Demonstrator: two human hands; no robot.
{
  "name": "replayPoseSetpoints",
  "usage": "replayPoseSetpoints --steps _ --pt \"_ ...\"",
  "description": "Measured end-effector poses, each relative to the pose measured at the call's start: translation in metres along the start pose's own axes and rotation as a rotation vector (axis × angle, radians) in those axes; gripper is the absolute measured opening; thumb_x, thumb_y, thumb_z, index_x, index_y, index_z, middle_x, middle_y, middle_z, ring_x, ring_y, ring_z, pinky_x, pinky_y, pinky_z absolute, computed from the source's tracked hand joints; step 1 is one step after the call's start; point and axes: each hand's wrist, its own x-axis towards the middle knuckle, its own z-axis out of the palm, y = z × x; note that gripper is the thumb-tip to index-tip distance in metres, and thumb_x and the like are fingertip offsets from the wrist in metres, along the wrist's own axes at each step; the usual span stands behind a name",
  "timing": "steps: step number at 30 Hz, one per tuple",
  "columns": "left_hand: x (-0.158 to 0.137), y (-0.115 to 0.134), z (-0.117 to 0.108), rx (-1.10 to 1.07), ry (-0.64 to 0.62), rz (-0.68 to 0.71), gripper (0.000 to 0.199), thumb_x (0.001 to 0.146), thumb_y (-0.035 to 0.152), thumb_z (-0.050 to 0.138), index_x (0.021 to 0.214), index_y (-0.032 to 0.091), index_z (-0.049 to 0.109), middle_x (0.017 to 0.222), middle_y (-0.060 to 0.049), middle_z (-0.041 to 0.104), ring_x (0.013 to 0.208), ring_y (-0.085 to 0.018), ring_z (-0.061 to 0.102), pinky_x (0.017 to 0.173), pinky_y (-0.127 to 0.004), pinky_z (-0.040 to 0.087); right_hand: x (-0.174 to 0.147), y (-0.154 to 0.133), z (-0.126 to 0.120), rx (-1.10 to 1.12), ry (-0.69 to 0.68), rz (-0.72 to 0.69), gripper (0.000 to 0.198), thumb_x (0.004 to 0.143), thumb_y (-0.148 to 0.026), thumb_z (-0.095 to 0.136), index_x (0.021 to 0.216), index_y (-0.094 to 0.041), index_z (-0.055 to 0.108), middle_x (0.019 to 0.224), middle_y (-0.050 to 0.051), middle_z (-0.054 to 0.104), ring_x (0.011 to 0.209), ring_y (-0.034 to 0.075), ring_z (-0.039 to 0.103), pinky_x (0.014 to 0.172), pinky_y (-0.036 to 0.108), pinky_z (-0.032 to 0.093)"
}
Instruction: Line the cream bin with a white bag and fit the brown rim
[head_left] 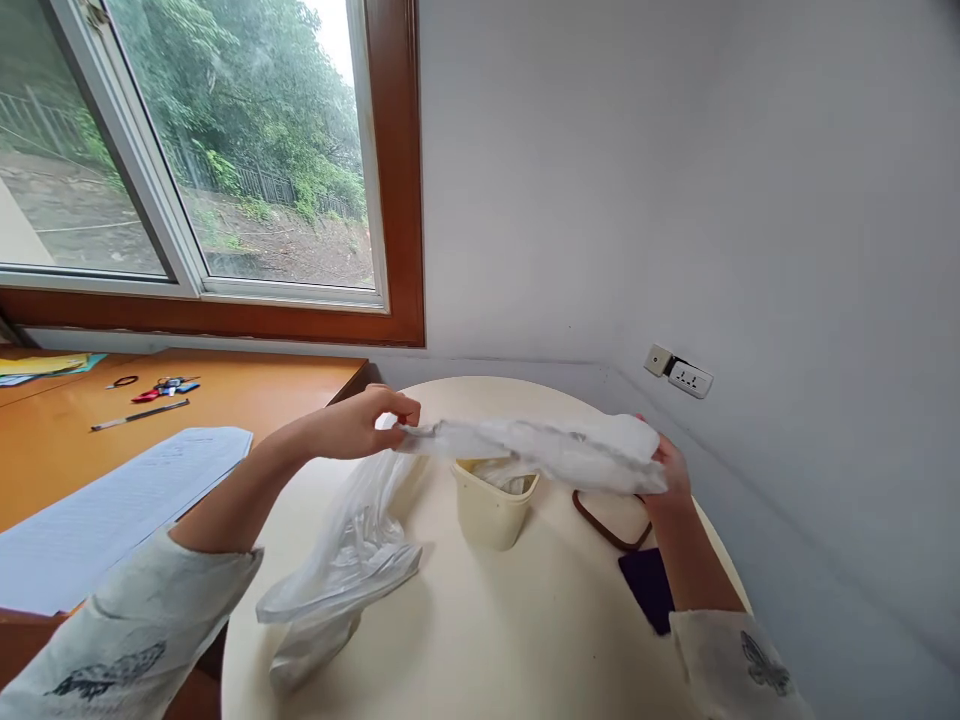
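Note:
A white plastic bag (532,446) is stretched sideways in the air between my two hands. My left hand (367,422) pinches its left end between thumb and fingers. The other end is gripped by my right hand (670,470), whose fingers are partly hidden behind the plastic. Below the bag stands a small cream bin (491,510), upright, with crumpled clear plastic showing inside its mouth. More translucent plastic (360,560) trails on the table under my left hand; whether it joins the held bag I cannot tell. A brown rounded frame (611,530) lies near my right hand.
The round cream table (517,640) carries a dark purple square (649,590) by my right forearm. To the left, a wooden desk (247,385) holds papers (127,510), a pen (140,415) and keys (166,388). Walls and a window (255,150) close off the back.

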Motion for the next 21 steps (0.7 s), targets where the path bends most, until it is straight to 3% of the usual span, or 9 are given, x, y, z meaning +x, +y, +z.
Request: replayPoseSetpoints --steps 4,7,10,14,15,17,21 --pt "-0.007 -0.006 -0.006 0.040 -0.166 -0.018 0.013 0.073 0.026 0.052 0.080 0.021 0.062 0.076 0.000 0.063 0.070 -0.015 0.052 0.066 -0.023 0.037 0.005 -0.006 -0.016 0.125 0.106 0.135 0.027 0.056 -0.019 0.059 0.083 -0.023 0.060 0.079 -0.001 0.059 0.077 0.014 0.058 0.067 0.026 0.048" --pt "-0.005 -0.002 -0.005 0.022 -0.146 -0.004 0.019 0.078 0.033 0.049 0.089 0.022 0.060 0.085 -0.001 0.063 0.073 -0.015 0.053 0.066 -0.023 0.038 0.002 -0.025 -0.005 0.068 0.154 0.049 0.018 0.060 -0.018 0.061 0.077 -0.022 0.061 0.077 -0.002 0.056 0.077 0.011 0.056 0.067 0.022 0.045" --pt "0.002 0.007 0.004 0.007 -0.120 0.006 0.023 0.081 0.039 0.046 0.091 0.021 0.057 0.089 -0.002 0.063 0.075 -0.015 0.055 0.065 -0.023 0.039 -0.021 -0.047 0.028 -0.231 -0.027 -0.163 0.006 0.071 -0.024 0.058 0.075 -0.021 0.061 0.078 0.000 0.057 0.079 0.013 0.054 0.073 0.026 0.042" --pt "0.011 0.017 0.023 0.079 -0.044 0.010 0.025 0.077 0.043 0.051 0.088 0.021 0.056 0.087 -0.002 0.062 0.074 -0.016 0.055 0.063 -0.025 0.040 -0.069 -0.056 0.082 -0.782 -0.498 -0.393 0.011 0.078 -0.029 0.053 0.084 -0.023 0.059 0.091 0.003 0.060 0.087 0.018 0.054 0.079 0.033 0.041" --pt "0.013 0.018 0.028 0.101 0.009 0.005 0.024 0.076 0.043 0.053 0.086 0.021 0.055 0.086 -0.002 0.062 0.073 -0.016 0.054 0.062 -0.025 0.040 -0.080 -0.053 0.093 -0.864 -0.561 -0.446 0.014 0.078 -0.029 0.055 0.090 -0.023 0.057 0.095 0.004 0.060 0.092 0.019 0.053 0.083 0.034 0.039" --pt "0.015 0.018 0.034 0.133 0.138 0.009 0.022 0.075 0.041 0.054 0.083 0.020 0.054 0.083 -0.001 0.061 0.072 -0.016 0.053 0.062 -0.025 0.040 -0.097 -0.042 0.109 -1.008 -0.613 -0.516 0.028 0.074 -0.029 0.060 0.100 -0.024 0.051 0.102 0.004 0.058 0.097 0.021 0.051 0.087 0.037 0.037" --pt "0.014 0.016 0.037 0.178 0.325 0.074 0.009 0.078 0.026 0.046 0.078 0.019 0.052 0.082 -0.002 0.058 0.069 -0.013 0.051 0.060 -0.023 0.040 -0.106 -0.015 0.115 -1.170 -0.516 -0.584 0.049 0.069 -0.025 0.063 0.113 -0.021 0.040 0.115 0.009 0.051 0.107 0.024 0.046 0.090 0.041 0.034"
